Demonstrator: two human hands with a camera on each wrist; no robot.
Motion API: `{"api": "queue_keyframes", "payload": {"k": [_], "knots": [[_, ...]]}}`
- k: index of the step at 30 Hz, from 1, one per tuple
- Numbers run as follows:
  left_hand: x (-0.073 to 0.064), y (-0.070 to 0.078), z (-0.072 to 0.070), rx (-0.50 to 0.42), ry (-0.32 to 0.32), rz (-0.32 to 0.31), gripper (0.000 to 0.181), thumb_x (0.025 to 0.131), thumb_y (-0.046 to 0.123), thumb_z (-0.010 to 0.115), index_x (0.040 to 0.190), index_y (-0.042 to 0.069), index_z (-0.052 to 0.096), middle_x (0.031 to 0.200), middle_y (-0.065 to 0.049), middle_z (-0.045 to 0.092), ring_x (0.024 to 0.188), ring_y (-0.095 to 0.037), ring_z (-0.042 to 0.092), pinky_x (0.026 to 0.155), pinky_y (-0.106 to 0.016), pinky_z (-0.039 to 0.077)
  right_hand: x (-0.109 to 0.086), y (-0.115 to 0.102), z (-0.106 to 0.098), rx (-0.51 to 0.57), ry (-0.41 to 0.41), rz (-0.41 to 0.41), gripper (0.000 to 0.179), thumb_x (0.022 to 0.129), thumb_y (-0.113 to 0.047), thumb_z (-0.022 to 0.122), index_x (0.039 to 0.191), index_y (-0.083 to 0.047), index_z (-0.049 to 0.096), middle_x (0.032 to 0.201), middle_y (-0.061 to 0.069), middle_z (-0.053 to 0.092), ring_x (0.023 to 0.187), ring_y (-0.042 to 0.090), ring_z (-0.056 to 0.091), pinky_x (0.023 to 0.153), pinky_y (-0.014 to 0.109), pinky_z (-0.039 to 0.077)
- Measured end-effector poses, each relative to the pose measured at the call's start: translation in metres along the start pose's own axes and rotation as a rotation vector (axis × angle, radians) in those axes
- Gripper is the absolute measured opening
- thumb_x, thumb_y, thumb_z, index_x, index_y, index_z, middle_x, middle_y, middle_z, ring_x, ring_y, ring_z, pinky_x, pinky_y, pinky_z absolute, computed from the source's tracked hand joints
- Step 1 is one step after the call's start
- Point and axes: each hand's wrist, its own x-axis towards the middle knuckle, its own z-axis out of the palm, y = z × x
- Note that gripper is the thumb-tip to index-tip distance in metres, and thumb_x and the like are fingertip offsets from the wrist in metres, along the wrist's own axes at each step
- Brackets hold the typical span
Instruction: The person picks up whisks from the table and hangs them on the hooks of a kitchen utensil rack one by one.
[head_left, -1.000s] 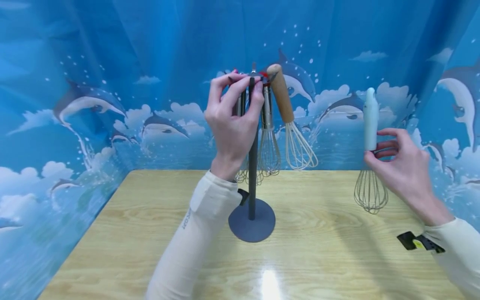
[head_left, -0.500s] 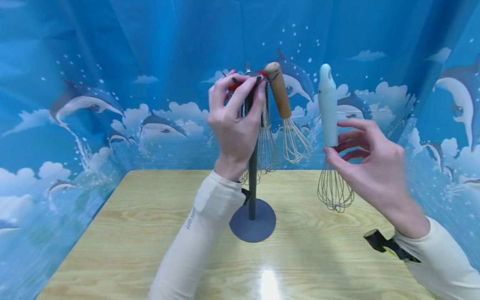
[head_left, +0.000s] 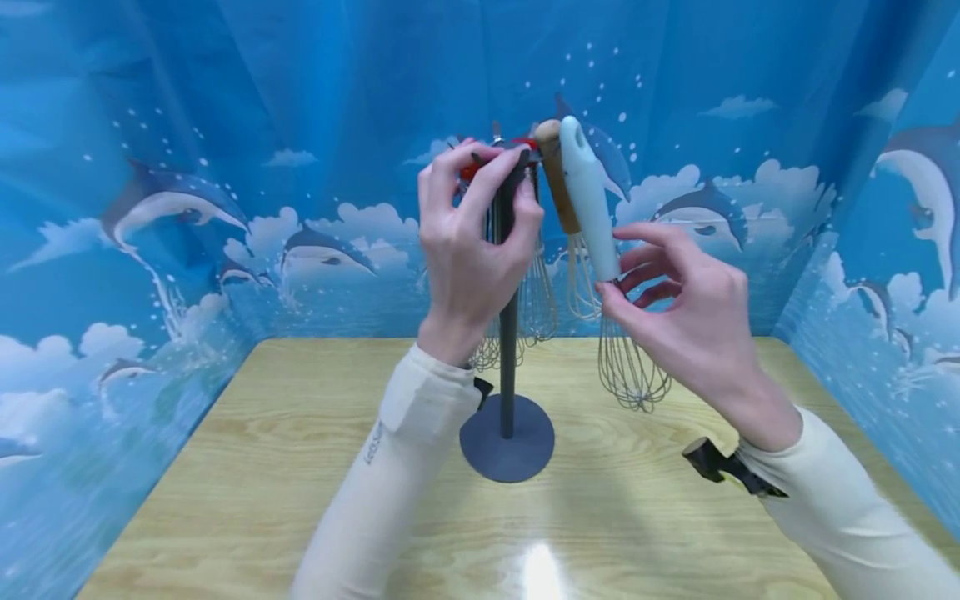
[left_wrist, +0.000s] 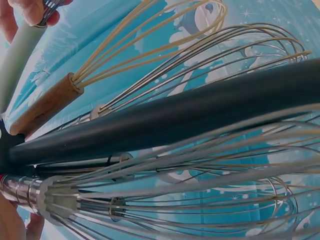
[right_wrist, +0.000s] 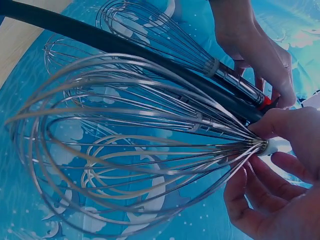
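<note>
Between thumb and fingers, my right hand (head_left: 690, 312) pinches a light-blue-handled whisk (head_left: 588, 200) just where its handle meets the wires. The whisk leans with its top to the left, close to the head of a dark hanging stand (head_left: 507, 358). My left hand (head_left: 472, 233) grips that head, thumb and fingertips on a dark hook arm. A wooden-handled whisk (left_wrist: 50, 105) hangs from the stand, partly behind the blue handle in the head view. Several metal-handled whisks hang around the pole; one metal handle (right_wrist: 240, 82) with a red top shows below my left hand.
The stand's round grey base (head_left: 507, 454) rests on a light wooden table (head_left: 300, 467). A blue curtain (head_left: 337, 100) with dolphins hangs close behind and at both sides.
My right hand has carried the light-blue whisk leftward from the right side to beside the stand, tilting its top left. My left hand stays at the stand's head.
</note>
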Motion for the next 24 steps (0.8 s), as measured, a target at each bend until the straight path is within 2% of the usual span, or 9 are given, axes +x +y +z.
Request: {"api": "queue_keyframes", "payload": {"k": [4,11,17,21,24], "knots": [[-0.001,-0.001,-0.003,-0.013,-0.021,-0.003,0.028,0.093,0.013,0.064,0.115,-0.001,0.074,0.115,-0.023,0.066,0.115,-0.039,0.057,0.114,-0.036,0.045,0.001,0.000,0.004,-0.005,-0.018,0.002,0.052,0.080,0.000,0.081,0.130,-0.007,0.066,0.091,0.011,0.076,0.074,-0.014,0.060,0.066,0.006,0.052],[-0.003,-0.004,-0.006,-0.054,-0.028,-0.004,0.030,0.093,0.011,0.061,0.118,-0.002,0.073,0.118,-0.024,0.065,0.117,-0.038,0.056,0.115,-0.036,0.044,0.000,-0.001,0.014,0.023,-0.063,0.011,0.051,0.080,-0.001,0.082,0.129,-0.009,0.067,0.091,0.009,0.076,0.072,0.010,0.070,0.065,0.007,0.053],[-0.008,-0.005,-0.014,-0.165,-0.043,-0.015,0.033,0.094,0.005,0.061,0.124,-0.004,0.069,0.128,-0.027,0.062,0.131,-0.036,0.057,0.112,-0.033,0.050,-0.004,0.001,0.026,0.080,-0.094,0.030,0.051,0.081,-0.002,0.082,0.129,-0.008,0.065,0.091,0.008,0.075,0.073,0.016,0.073,0.064,0.010,0.055],[-0.017,-0.006,-0.032,-0.225,-0.053,-0.045,0.037,0.092,0.005,0.061,0.127,-0.006,0.066,0.137,-0.028,0.060,0.134,-0.031,0.058,0.107,-0.035,0.055,-0.012,0.003,0.030,0.104,-0.100,0.035,0.048,0.083,-0.003,0.082,0.128,-0.007,0.066,0.093,0.007,0.075,0.075,0.014,0.073,0.065,0.012,0.057],[-0.035,-0.009,-0.059,-0.193,-0.071,-0.082,0.039,0.090,0.006,0.062,0.127,-0.005,0.066,0.137,-0.026,0.061,0.130,-0.032,0.061,0.108,-0.038,0.053,-0.027,0.009,0.024,0.098,-0.095,0.032,0.045,0.083,-0.001,0.081,0.126,-0.008,0.068,0.096,0.006,0.076,0.077,0.005,0.072,0.068,0.013,0.058]]}}
